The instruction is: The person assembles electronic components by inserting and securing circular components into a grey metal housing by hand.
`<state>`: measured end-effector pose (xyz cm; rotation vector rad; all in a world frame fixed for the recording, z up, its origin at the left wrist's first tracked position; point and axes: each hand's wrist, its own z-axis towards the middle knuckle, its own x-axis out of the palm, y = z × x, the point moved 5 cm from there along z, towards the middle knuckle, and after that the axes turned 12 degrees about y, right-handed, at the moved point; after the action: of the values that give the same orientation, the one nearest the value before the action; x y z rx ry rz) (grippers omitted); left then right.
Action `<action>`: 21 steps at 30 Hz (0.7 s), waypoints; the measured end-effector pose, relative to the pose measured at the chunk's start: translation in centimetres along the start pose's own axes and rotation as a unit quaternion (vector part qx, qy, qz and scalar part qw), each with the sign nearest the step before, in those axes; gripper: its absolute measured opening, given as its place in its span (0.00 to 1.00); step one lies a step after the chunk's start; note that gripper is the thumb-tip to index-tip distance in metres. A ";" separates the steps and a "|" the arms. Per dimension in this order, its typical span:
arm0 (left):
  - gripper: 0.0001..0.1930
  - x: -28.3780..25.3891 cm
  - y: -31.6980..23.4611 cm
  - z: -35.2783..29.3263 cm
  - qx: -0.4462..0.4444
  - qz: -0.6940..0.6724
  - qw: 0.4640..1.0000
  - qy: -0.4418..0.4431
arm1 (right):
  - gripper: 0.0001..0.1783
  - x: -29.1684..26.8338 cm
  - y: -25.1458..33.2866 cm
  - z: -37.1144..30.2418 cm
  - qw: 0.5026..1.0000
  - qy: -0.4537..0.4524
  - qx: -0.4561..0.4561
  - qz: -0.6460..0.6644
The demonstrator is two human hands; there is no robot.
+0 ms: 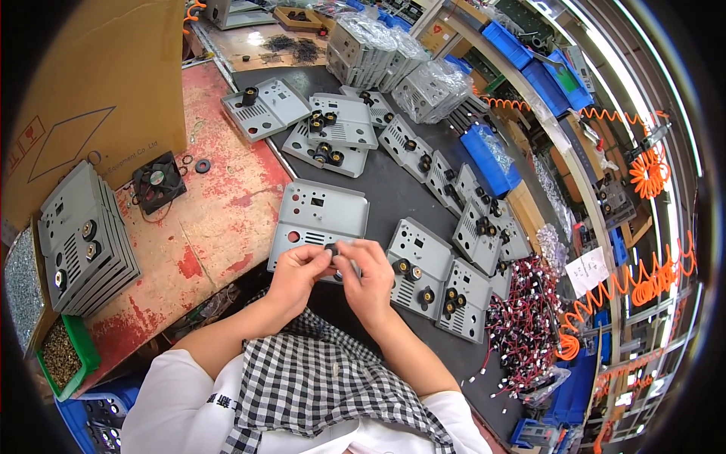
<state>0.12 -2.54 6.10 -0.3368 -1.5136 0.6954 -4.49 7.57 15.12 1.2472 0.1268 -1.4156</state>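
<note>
My left hand (296, 274) and my right hand (367, 278) meet at their fingertips, both pinching a small black part (331, 248). Its exact kind is mostly hidden by the fingers. Right beneath them lies a grey metal panel (325, 208) with punched holes and slots, its near edge covered by my hands. Just right of my right hand, another grey panel (423, 253) carries black round fittings with brass-coloured centres (414, 272). A similar panel with fittings (463, 301) lies beside it.
More grey panels (344, 121) spread over the dark worktop. Wrapped stacks (370, 53) stand behind, and a blue bin (490, 159) sits right. A wire heap (525, 325) lies near right. Left are a panel stack (91, 234), a black fan (159, 181) and a large carton (98, 91).
</note>
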 end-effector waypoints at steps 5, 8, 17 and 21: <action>0.07 0.6 -1.5 -1.5 -0.130 -0.103 0.986 0.005 | 0.20 0.3 5.6 1.3 0.968 0.161 -0.170 0.087; 0.07 -0.7 -0.5 -1.0 -0.063 -0.184 0.980 0.031 | 0.30 0.4 -2.0 2.9 0.986 0.146 0.020 0.074; 0.10 -1.5 -1.8 -1.6 -0.050 -0.157 0.985 0.046 | 0.21 2.0 1.3 3.7 0.965 0.247 -0.006 0.086; 0.07 -3.5 -2.6 -3.1 -0.042 -0.119 0.992 0.003 | 0.18 2.8 2.3 3.9 0.970 0.235 -0.052 0.031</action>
<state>3.96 -5.98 4.74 -0.2163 -1.5495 0.4429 -4.28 2.30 16.08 1.4662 0.4761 -1.0237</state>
